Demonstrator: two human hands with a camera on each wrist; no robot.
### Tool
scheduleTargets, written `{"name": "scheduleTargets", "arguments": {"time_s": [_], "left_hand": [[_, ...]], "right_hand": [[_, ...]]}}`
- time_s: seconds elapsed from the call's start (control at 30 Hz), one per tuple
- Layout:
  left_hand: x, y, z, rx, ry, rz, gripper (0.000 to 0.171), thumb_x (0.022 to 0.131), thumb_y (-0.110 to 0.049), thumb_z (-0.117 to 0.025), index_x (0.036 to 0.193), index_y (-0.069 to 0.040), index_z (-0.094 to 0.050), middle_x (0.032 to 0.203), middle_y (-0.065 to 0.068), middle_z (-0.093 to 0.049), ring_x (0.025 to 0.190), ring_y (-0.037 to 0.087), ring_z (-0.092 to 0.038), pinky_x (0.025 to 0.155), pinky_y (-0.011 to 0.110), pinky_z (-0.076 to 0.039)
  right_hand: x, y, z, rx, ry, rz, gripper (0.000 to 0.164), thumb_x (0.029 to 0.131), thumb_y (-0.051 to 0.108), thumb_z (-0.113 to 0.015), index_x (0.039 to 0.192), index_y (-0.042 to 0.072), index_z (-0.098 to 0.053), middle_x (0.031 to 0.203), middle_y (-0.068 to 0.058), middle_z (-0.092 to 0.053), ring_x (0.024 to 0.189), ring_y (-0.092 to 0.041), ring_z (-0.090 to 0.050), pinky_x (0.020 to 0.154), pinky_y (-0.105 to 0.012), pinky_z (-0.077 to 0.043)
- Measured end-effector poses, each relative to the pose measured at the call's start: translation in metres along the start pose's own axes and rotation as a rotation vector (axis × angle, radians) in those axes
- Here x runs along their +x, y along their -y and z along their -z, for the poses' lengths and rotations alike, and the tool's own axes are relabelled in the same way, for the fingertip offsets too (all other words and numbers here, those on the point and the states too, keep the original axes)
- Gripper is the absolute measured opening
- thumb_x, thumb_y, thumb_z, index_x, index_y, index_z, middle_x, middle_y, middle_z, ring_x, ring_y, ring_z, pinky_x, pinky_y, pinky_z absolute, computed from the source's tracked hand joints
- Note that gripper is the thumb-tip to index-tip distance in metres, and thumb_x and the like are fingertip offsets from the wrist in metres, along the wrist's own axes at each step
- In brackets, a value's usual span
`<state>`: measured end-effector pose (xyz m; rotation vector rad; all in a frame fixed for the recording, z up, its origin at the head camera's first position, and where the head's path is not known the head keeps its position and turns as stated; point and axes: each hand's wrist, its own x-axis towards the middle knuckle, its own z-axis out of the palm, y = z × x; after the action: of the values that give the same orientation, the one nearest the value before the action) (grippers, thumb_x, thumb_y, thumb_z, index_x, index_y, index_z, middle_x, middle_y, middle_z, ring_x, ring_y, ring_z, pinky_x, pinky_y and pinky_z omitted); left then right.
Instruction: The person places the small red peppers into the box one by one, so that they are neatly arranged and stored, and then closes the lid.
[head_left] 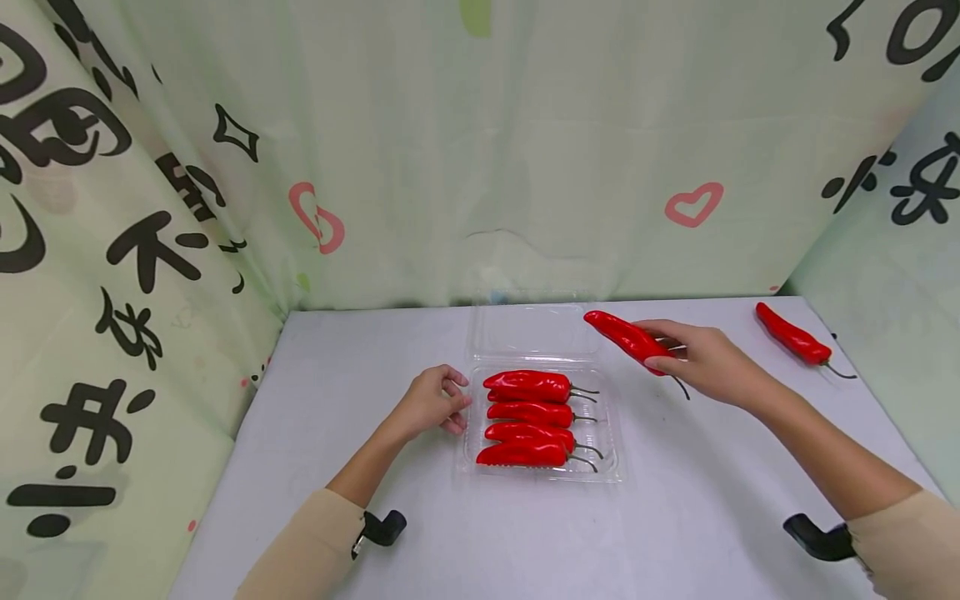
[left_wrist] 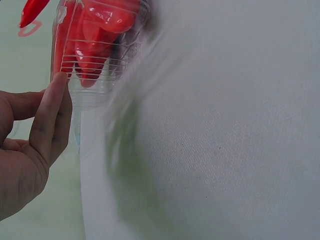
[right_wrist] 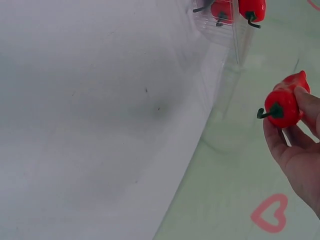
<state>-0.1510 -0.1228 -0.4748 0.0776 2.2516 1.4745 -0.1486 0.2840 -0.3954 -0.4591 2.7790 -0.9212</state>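
My right hand (head_left: 705, 357) holds a red chili pepper (head_left: 624, 335) above the table, right of the open lid. Thumb and fingers grip it near the stem end, and its green stem shows in the right wrist view (right_wrist: 276, 111). My left hand (head_left: 433, 402) is at the left side of a clear plastic box (head_left: 611, 446), with fairly straight fingers touching or nearly touching its wall. Several red peppers (head_left: 528, 412) lie in rows inside the box, stems to the right. The box's transparent lid (head_left: 528, 333) is folded back behind it.
Another red pepper (head_left: 795, 335) lies at the table's back right, near the edge. The white table (head_left: 360, 358) ends at a printed curtain (head_left: 570, 167) behind, with curtain also at both sides. Black wrist mounts (head_left: 817, 537) stick out from both sleeves.
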Motion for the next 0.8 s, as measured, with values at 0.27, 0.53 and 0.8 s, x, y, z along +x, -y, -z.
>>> {"name": "scheduleTargets", "arguments": {"time_s": [0.27,0.53,0.8], "left_hand": [[0.000,-0.001,0.000,0.006,0.000,0.000,0.030,0.097,-0.006,-0.069,0.123,0.003,-0.056,0.095,0.017,-0.065,0.059,0.019,-0.071,0.059,0.031,-0.063],[0.000,-0.002,-0.001,0.008,-0.003,0.004,0.028,0.097,-0.006,-0.069,0.121,0.001,-0.056,0.093,0.016,-0.065,0.058,0.019,-0.071,0.059,0.031,-0.063],[0.000,-0.002,-0.001,0.015,-0.005,0.011,0.027,0.098,-0.006,-0.069,0.121,0.000,-0.057,0.093,0.015,-0.065,0.059,0.020,-0.071,0.059,0.031,-0.063]], "right_hand": [[0.006,0.015,-0.002,0.013,0.045,0.076,0.060,0.094,0.013,-0.075,0.149,0.006,-0.051,0.131,-0.021,-0.065,0.114,-0.038,-0.066,0.079,-0.039,-0.066],[0.014,0.026,-0.009,0.037,0.074,0.111,0.058,0.094,0.010,-0.076,0.148,0.007,-0.054,0.130,-0.016,-0.066,0.112,-0.034,-0.068,0.080,-0.036,-0.066],[0.020,0.037,-0.018,0.045,0.096,0.172,0.053,0.094,0.006,-0.074,0.144,0.009,-0.058,0.129,-0.013,-0.067,0.111,-0.030,-0.069,0.082,-0.036,-0.066]]}}
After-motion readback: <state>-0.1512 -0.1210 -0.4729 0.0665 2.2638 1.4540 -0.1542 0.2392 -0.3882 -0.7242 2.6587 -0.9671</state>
